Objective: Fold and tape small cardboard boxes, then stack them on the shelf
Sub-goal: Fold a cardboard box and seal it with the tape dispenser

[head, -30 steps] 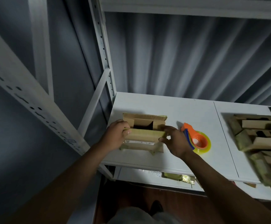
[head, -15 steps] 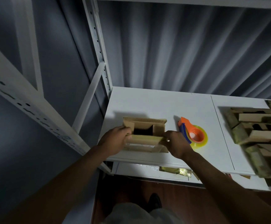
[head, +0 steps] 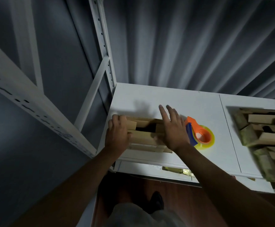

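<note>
Now box (head: pixel 143 136) between hands, left (head: pixel 116 136) gripping its end, right (head: pixel 172 128) flat, fingers straight.

You worked in dim light; the white shelf board (head: pixel 174 99) was brightest. Your right hand (head: pixel 174 128) threw a soft shadow beyond it. Right-edge cardboard stack (head: pixel 264 133) blurred; uprights bowed.

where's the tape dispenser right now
In the head view, the orange tape dispenser lies on the white shelf, just right of the right hand and the cardboard box.
</note>
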